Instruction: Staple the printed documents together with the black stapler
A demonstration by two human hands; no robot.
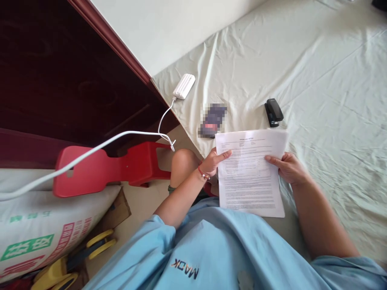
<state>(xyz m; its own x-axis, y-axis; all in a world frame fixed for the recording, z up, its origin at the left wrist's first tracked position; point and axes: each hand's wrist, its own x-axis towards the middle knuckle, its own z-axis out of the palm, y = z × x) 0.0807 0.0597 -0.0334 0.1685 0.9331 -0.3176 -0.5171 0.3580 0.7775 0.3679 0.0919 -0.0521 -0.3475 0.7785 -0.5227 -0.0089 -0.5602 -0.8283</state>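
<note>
I hold a printed sheaf of white paper (249, 173) with both hands above the edge of a bed. My left hand (213, 162) grips its left edge, thumb on top, a red bracelet at the wrist. My right hand (288, 167) pinches the right edge. A black stapler (273, 112) lies on the pale sheet (326, 80) just beyond the paper's top right corner. A small dark blurred object (212, 120) lies beyond the paper's top left corner.
A white power bank (184, 86) with a white cable (99, 147) rests near the bed's corner. A red plastic stool (105, 169), a dark wooden headboard (60, 72), a printed sack (36, 229) and a yellow toy (69, 266) stand at the left.
</note>
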